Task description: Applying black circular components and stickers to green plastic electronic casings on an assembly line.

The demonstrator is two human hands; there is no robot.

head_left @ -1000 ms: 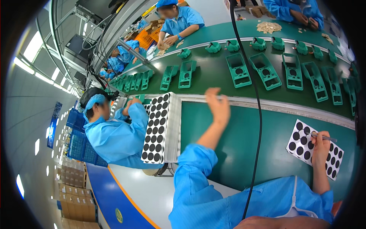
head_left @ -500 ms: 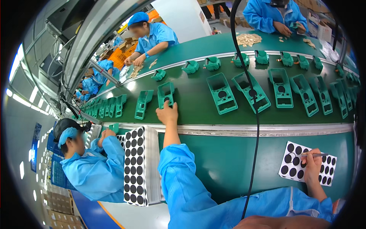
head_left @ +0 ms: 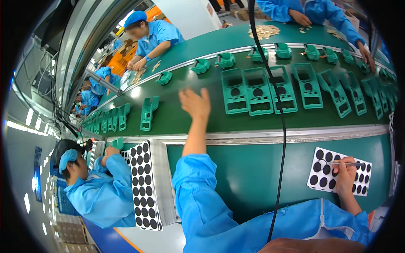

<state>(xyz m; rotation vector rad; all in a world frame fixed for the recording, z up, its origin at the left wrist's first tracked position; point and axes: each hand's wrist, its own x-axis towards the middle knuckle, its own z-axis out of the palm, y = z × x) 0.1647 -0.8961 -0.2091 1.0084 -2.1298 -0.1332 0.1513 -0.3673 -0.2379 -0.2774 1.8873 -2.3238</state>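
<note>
My left hand (head_left: 195, 104) is over the green conveyor belt (head_left: 177, 126), fingers apart and nothing in them. To its right, a green plastic housing (head_left: 228, 82) with a black round spot stands closely beside two similar housings. Another green housing (head_left: 147, 114) lies left of the hand. At the right of the bench, my right hand (head_left: 346, 175) pinches a pair of thin metal tweezers (head_left: 358, 164). Their tip is over a white sheet (head_left: 312, 180) of black round stickers, at a pale ringed spot among the dots.
A thick stack of sticker sheets (head_left: 163, 185) stands left of my forearm. A black cable (head_left: 284, 147) hangs across the view. More housings and smaller green parts (head_left: 200, 66) line the belt. Co-workers in blue sit at the left (head_left: 101, 189) and across the belt (head_left: 158, 36).
The housing at my left hand has moved right, up beside two others, and the hand has let go of it. My right hand stays over the sheet with the tweezers.
</note>
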